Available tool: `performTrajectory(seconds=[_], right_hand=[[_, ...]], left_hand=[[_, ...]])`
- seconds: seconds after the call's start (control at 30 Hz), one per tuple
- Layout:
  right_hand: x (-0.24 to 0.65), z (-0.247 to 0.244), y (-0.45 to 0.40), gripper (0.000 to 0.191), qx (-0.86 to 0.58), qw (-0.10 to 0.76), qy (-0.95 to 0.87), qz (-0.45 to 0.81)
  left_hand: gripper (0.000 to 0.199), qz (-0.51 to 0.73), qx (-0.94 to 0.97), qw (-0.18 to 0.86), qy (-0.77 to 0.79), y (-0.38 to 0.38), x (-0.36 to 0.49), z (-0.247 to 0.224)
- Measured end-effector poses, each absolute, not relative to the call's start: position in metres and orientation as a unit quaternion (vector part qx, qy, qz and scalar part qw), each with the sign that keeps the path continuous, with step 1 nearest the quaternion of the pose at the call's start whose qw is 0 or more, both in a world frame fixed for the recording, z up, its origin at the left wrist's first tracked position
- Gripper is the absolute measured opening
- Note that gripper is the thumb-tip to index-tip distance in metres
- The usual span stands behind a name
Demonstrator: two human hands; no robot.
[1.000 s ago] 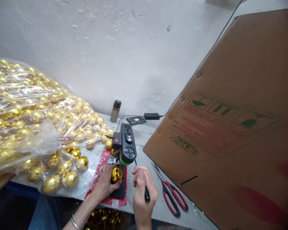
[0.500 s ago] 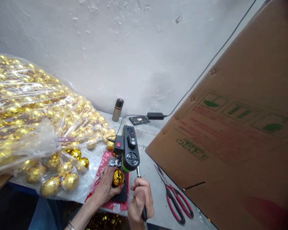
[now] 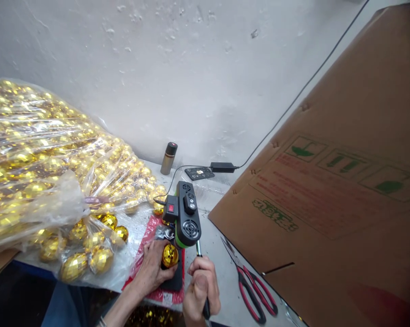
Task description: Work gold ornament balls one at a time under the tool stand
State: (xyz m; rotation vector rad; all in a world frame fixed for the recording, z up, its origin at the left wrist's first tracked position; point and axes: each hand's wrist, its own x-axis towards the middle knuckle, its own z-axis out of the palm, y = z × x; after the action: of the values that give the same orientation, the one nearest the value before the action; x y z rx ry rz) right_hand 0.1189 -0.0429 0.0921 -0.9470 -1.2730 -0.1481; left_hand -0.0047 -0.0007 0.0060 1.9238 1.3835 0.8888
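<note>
My left hand (image 3: 153,265) is closed around a gold mirrored ball (image 3: 170,255), its fingers and thumb curled about the sides. The ball sits over a dark base plate (image 3: 173,281), just below the head of a small black bench machine (image 3: 188,213) with round vents, a green band and a side box bearing a red switch (image 3: 170,207). To the right, my right hand (image 3: 202,288) is wrapped in a fist round a lever with a metal rod (image 3: 198,248) and black grip (image 3: 206,309). The machine's head covers whatever lies directly beneath it.
A big clear plastic bag (image 3: 55,150) of gold balls fills the left, with several balls near its mouth. Large scissors (image 3: 252,284) lie beside a tall cardboard box (image 3: 320,181). Behind stand a small bottle (image 3: 169,158), a black card-like panel (image 3: 200,173) and a power adapter (image 3: 222,167).
The whole view has shifted slightly. Both hands keep the same hold, on the ball and on the lever, with no clear movement of either.
</note>
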Motion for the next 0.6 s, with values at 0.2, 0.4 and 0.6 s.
performTrajectory(seconds=[0.2, 0.4, 0.6], right_hand=[[0.1165, 0.0975, -0.0404, 0.039, -0.411, 0.720, -0.556, -0.048], [0.1117, 0.0915, -0.0434, 0.040, -0.428, 0.742, -0.516, -0.028], [0.1106, 0.0907, -0.0435, 0.041, -0.456, 0.739, -0.496, -0.012]], left_hand=[[0.053, 0.330, 0.716, 0.322, 0.524, -0.0011, -0.0033, 0.0106], [0.057, 0.329, 0.715, 0.328, 0.523, -0.0014, -0.0007, 0.0075], [0.056, 0.319, 0.709, 0.329, 0.536, -0.0005, 0.0028, 0.0109]])
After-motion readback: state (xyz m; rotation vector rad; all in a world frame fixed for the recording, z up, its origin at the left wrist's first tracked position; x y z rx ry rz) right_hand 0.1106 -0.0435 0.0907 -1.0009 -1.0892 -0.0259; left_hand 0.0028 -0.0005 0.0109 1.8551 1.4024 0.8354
